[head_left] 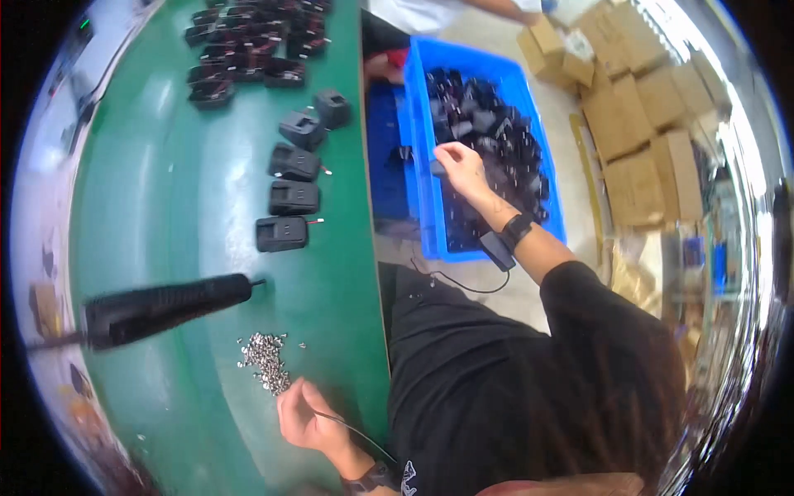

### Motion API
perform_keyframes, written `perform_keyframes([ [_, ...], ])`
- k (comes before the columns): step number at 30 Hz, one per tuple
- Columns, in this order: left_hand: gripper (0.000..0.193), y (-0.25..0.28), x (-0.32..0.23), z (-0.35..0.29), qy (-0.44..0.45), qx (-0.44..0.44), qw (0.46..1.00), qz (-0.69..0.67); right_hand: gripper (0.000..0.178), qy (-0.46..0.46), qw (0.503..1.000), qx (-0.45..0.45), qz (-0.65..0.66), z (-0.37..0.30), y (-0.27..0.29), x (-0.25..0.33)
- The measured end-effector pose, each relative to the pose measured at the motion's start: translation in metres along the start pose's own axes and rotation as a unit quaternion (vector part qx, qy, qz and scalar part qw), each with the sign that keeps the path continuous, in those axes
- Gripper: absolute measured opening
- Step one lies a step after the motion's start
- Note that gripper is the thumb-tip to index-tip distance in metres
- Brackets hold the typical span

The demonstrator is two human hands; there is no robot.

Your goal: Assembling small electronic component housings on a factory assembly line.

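At the near edge of a pile of small silver screws (266, 362), my left hand (304, 420) has its thumb and fingers drawn together; whatever is between them is hidden. My right hand (465, 170) reaches over the near side of a blue plastic bin (423, 140), its fingers closed on a dark grey plastic part (438, 168) that is mostly covered. Many black plastic parts (496, 132) fill the bin. A black electric screwdriver (169, 310) extends above the green table, its bit pointing toward the screws' side of the housings.
Several black plastic housings (288, 233), some with short wire leads, stand in a row on the green table (190, 198). More housings (248, 41) cluster at the far end. Cardboard boxes (628, 124) are stacked at right. Another person's arm (504, 8) shows beyond the bin.
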State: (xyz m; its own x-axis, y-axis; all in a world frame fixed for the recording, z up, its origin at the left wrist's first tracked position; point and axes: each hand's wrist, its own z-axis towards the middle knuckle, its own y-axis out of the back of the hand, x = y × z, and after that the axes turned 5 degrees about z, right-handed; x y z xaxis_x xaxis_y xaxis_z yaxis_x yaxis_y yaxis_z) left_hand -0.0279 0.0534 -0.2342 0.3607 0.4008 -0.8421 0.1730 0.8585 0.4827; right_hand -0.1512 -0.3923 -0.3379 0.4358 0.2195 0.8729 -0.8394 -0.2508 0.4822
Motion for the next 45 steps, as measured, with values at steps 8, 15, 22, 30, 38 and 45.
perform_keyframes([
  [8, 0.016, -0.004, -0.032, 0.0, 0.066, -0.05, 0.993, 0.083, 0.03, -0.03, 0.983, -0.159, 0.082, -0.022, 0.008, -0.046],
  [15, 0.019, -0.009, -0.024, -0.003, 0.064, -0.064, 0.985, 0.148, 0.033, 0.097, 0.974, -0.177, -0.105, -0.01, 0.019, -0.064],
  [22, 0.021, -0.017, -0.023, -0.005, 0.059, -0.081, 0.978, 0.185, 0.047, 0.11, 0.972, -0.15, -0.141, -0.026, 0.008, -0.06],
  [30, 0.024, -0.017, -0.016, -0.002, -0.078, -0.046, 0.942, 0.322, 0.044, 0.159, 0.982, -0.079, -0.069, -0.045, 0.018, -0.048],
  [38, 0.03, -0.026, -0.032, -0.009, -0.129, 0.024, 0.887, 0.443, 0.044, 0.161, 0.98, -0.031, -0.117, -0.028, 0.022, -0.069],
  [45, 0.029, -0.024, -0.029, -0.011, -0.137, 0.002, 0.877, 0.461, 0.049, 0.202, 0.972, -0.035, -0.115, -0.016, 0.019, -0.08],
])
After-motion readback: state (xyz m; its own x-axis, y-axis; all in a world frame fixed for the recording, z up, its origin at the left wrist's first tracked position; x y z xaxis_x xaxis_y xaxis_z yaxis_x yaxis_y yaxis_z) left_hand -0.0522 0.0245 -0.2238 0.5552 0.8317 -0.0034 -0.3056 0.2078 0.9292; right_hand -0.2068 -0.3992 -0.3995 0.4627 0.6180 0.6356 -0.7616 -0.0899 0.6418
